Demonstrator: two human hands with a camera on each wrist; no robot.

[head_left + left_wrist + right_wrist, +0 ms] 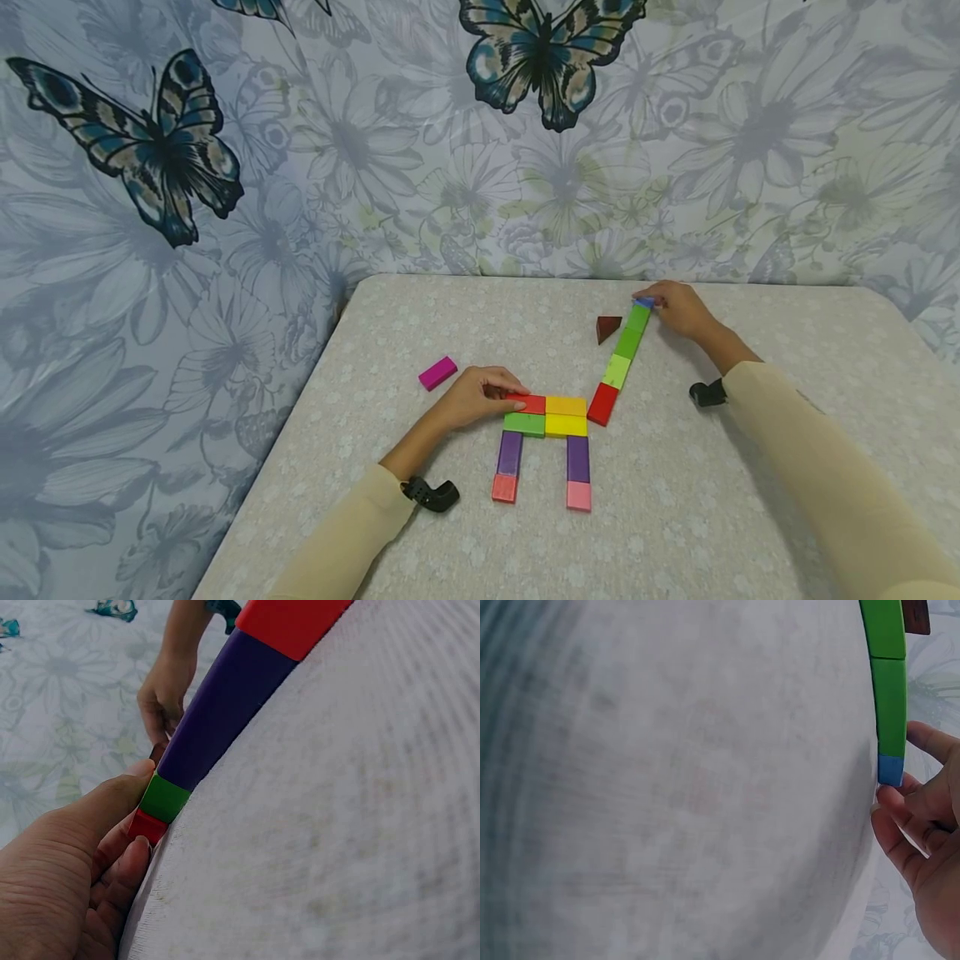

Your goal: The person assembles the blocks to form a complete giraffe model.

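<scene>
My left hand point(480, 394) pinches the left end of a red block point(532, 404), which lies flat against a green block point(525, 426). Two yellow blocks point(566, 426) adjoin them on the right. Below stand two legs, each a purple block point(577, 458) with a pinkish block point(578, 497) at its end. My right hand point(678, 308) holds a small blue block point(890, 770) at the far tip of a slanted row. That row has green blocks point(628, 342), a lighter green block point(617, 372) and a red block point(602, 404) beside the yellow ones.
A dark brown triangular block point(608, 327) lies left of the slanted row. One magenta block point(438, 372) lies apart, beyond my left hand. The patterned tabletop point(675, 517) meets a butterfly-print wall covering point(420, 217) at its back edge.
</scene>
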